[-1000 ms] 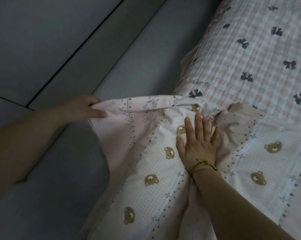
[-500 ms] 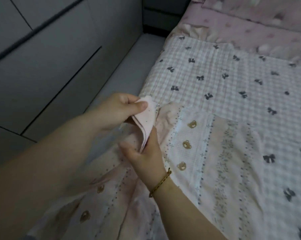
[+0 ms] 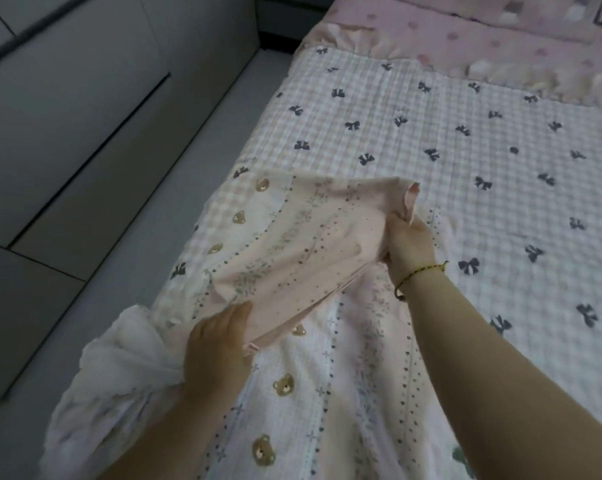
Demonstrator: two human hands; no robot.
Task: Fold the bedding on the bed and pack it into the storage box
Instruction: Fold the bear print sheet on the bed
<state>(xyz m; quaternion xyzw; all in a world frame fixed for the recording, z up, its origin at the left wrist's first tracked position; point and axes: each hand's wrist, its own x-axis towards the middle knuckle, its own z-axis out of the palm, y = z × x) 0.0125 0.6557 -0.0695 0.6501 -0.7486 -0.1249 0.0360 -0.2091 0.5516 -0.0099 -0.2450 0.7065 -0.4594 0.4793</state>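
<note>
**Fold in progress, packing not started**

- The bear-print sheet [image 3: 285, 386] is spread along the left edge of the bed [image 3: 282, 133], on top of the checked bow-print mattress pad [image 3: 465, 140]. Its near part hangs over the bed's left side in a loose bunch.
- A pink flap [image 3: 292, 258] of the sheet is held raised and doubled back over the rest.
- Left hand [image 3: 216, 344]: the flap's near corner is gripped, thumb on top, the other fingers hidden under the cloth.
- Right hand [image 3: 410, 247]: the flap's far corner is pinched into a small bunch that sticks up above the knuckles.
- Step, as judged: an early fold, with two corners gathered and the flap not yet laid flat.
- Next move, as judged: the flap has to be pulled taut between both hands, lined up with the sheet's edge and laid down square. The overhanging bunch must be drawn back onto the bed first, or the fold will skew.
- No storage box is in view, so packing looks a long way off.
</note>
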